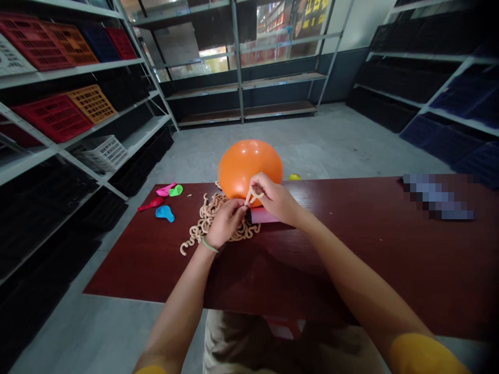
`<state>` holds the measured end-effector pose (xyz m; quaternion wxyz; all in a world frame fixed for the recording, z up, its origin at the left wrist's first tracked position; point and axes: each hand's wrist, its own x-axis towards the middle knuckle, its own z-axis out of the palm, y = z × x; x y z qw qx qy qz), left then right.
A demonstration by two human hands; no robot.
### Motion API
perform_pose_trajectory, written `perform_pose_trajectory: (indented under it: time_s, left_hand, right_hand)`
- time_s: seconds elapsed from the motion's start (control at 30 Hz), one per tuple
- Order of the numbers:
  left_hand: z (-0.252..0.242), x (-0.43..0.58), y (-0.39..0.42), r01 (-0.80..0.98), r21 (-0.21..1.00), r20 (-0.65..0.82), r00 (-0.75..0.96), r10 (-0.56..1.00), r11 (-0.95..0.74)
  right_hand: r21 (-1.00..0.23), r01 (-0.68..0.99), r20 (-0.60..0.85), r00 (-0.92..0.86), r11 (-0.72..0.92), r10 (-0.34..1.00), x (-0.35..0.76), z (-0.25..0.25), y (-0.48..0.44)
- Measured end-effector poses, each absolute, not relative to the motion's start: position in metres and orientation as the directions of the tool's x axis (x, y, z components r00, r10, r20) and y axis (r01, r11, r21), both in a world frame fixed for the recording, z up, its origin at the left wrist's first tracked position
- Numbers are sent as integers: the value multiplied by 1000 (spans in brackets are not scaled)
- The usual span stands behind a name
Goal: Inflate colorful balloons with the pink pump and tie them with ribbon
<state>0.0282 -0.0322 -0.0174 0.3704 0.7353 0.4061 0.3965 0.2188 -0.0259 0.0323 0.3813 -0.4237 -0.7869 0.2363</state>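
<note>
An inflated orange balloon rests at the far side of the dark red table, just beyond my hands. My left hand is closed in a pinch on the lower end of a beige cord, close under the balloon. My right hand pinches the same cord a little higher, where it bends into a small loop. Whether the balloon's neck is between my left fingers is hidden. Beneath my hands lies a heap of curly beige cord. A pink-purple cylinder with a black end lies partly under my right hand.
Flat balloons in pink, green, red and blue lie on the table's left part. A blurred-out object sits at the far right. Shelves with plastic crates stand around, and something yellow shows behind the table.
</note>
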Motion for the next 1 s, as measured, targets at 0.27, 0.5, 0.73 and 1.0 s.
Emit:
perform_pose_trajectory:
  time_s: [0.27,0.5,0.73,1.0]
  left_hand:
    - [-26,35,-32,656,333,546,452,706,-677]
    - [-30,40,-37,729,180,618,438,652,-660]
    - [-24,37,-37,672,317,584,418,696,-669]
    - [-18,36,-37,200,927,289,164,943,-319]
  right_hand:
    - [-679,557,267,-418,477,868,210,38,-37]
    - [-763,503,194,-420,405,887,202,50,-49]
    - [-774,485,238,-374,408,896,212,48,-40]
    - [-937,214,178,-387,276,905,216,38,-30]
